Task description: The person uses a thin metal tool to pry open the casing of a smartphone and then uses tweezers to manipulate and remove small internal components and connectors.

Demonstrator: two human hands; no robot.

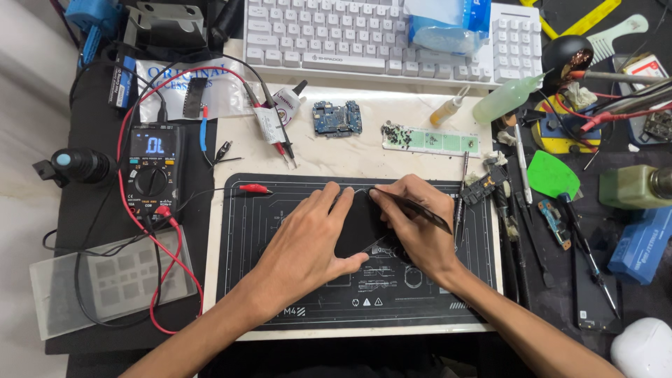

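Observation:
A black phone [360,224] lies flat on the black work mat [259,231], mostly hidden between my hands. My left hand [308,241] rests on its left side, fingers spread along the upper edge and thumb under the lower edge. My right hand [420,224] grips black tweezers [409,208], whose tip touches the phone's top edge near my left fingertips.
A multimeter [152,168] with red and black leads sits at the left. A white keyboard [350,31] lies at the back, with a small blue circuit board [337,117] and a screw strip [430,140] in front of it. Screwdrivers, a green pick [553,175] and bottles crowd the right.

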